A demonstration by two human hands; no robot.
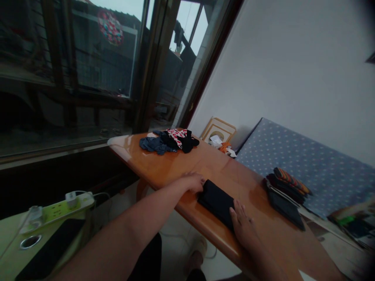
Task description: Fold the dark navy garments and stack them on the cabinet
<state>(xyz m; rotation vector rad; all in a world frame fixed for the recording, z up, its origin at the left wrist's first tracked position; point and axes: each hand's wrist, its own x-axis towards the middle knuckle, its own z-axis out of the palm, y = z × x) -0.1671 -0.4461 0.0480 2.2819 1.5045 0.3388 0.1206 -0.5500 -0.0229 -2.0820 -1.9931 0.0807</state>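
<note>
A black garment [218,201], folded into a flat, neat rectangle, lies near the front edge of the wooden table. My left hand [193,182] is at its left end, fingers curled in against the cloth's edge; the fingertips are partly hidden. Against the right end rests my right hand [243,221], its fingers stretched out and lying over the cloth. Farther right on the table is a stack of folded clothes [285,191], dark ones with a striped orange piece on top. A loose heap of clothes [170,141], blue, black and red-and-white, lies at the far left end.
The wooden table [231,171] runs diagonally beneath my hands. A blue dotted panel [295,148] leans on the wall behind it, beside a folded wooden chair frame [219,125]. At lower left, a power strip [58,210] with plugs lies on a yellow-green surface. Glass doors stand at left.
</note>
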